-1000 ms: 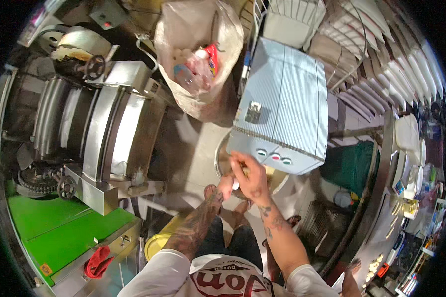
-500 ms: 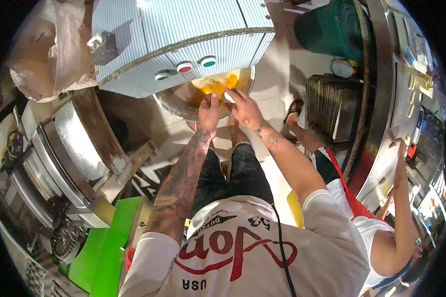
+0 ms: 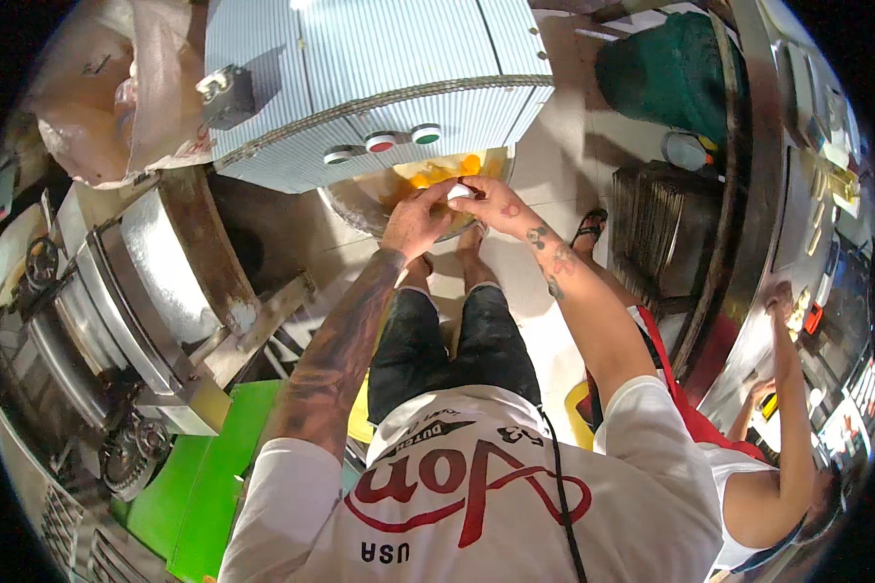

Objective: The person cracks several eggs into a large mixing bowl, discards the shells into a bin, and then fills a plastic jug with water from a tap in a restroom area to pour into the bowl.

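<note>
Tiled floor (image 3: 554,185) is spreading around a wide bowl (image 3: 352,202), with two bare hands gripping a white eggshell (image 3: 461,192) over it.
The left hand (image 3: 418,219) and right hand (image 3: 496,206) are curling their fingers against the shell, which is sitting between both sets of fingertips, touching each; whether it is cracked, I cannot tell. Just beyond the fingers, orange-yellow yolks (image 3: 471,164) are lying in the bowl. Over its far side a pale blue ridged box (image 3: 379,102) is jutting, showing round buttons (image 3: 380,143) along its front. Farther out, a steel machine (image 3: 131,325) is standing at the left, a green bin (image 3: 666,73) at the upper right, and another person (image 3: 768,500) is reaching over the right-hand counter (image 3: 797,189).
</note>
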`<action>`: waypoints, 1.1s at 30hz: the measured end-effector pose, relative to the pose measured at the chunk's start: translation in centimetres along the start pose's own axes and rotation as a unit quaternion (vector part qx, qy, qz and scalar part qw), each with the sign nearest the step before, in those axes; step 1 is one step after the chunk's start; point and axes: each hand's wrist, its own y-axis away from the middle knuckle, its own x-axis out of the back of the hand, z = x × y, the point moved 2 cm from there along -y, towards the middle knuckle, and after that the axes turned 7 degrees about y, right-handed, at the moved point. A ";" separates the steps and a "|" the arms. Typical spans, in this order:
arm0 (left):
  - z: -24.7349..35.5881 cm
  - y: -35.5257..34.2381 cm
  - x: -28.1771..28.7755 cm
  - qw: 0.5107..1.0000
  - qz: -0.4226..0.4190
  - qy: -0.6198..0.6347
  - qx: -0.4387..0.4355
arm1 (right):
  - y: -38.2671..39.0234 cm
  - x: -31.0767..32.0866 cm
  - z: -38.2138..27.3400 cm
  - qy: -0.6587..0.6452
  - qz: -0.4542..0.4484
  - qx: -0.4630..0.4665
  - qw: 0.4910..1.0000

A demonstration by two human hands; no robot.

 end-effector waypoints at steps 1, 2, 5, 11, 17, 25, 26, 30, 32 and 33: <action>0.2 0.1 0.4 1.000 0.004 0.000 0.001 | 0.0 -0.2 -0.2 -0.032 -0.020 -0.004 0.999; 0.3 -0.1 0.7 1.000 0.005 -0.012 0.017 | -0.1 -0.3 -0.3 -0.030 -0.022 -0.001 0.999; 0.6 0.0 1.2 0.998 0.019 -0.040 0.043 | -0.2 -0.8 -0.9 0.009 0.026 0.067 0.997; 1.2 0.6 2.3 0.991 0.059 -0.108 0.044 | -0.7 -1.6 -2.2 0.047 0.027 0.049 0.997; 1.5 1.0 4.3 0.988 0.063 -0.138 0.008 | -0.3 -0.4 -5.0 0.218 0.101 0.256 0.936; 0.4 2.5 6.7 0.988 0.076 -0.114 0.064 | 1.3 -1.0 -4.0 0.068 0.149 0.068 0.984; 0.2 2.6 6.6 0.985 0.063 -0.122 0.101 | 1.1 -1.6 -2.5 0.041 0.152 0.029 0.987; 0.2 3.7 6.2 0.988 0.057 -0.082 0.120 | 1.8 -4.0 -1.7 0.017 0.148 -0.053 0.987; 1.3 4.2 5.8 0.992 0.050 -0.064 0.100 | 1.8 -5.4 -1.2 0.009 0.157 -0.052 0.986; 1.3 4.7 5.8 0.994 0.047 -0.045 0.092 | 2.3 -5.9 -2.4 0.020 0.155 -0.024 0.987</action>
